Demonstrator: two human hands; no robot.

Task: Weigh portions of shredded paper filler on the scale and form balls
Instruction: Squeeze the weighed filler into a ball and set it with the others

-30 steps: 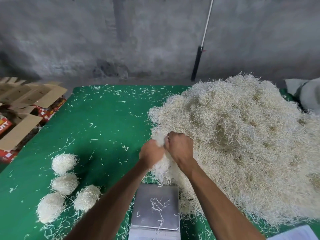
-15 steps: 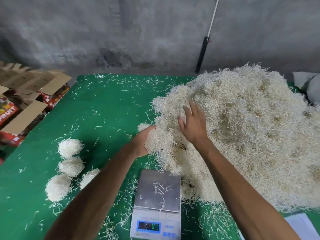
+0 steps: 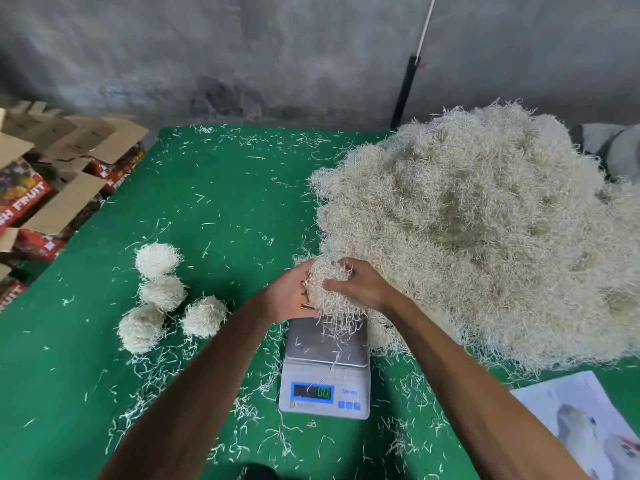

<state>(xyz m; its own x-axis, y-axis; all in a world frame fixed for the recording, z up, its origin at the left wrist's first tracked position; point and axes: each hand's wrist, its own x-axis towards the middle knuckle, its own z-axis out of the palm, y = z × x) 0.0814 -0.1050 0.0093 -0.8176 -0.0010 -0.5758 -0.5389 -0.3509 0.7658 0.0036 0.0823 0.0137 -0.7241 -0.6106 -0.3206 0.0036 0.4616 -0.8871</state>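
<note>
The left hand (image 3: 289, 299) and right hand (image 3: 360, 289), which were just digging in the big pile (image 3: 485, 237), now hold a clump of shredded paper (image 3: 325, 289) together mid-frame, just above the scale (image 3: 325, 368), ready to weigh.

Premises: a packing workshop — bare grey concrete wall (image 3: 311, 53), green-covered work table (image 3: 225, 202), bulk heap of shredded paper filler (image 3: 485, 230), digital scale (image 3: 325, 372), stacked open fruit cartons (image 3: 52, 188) at the left.
</note>
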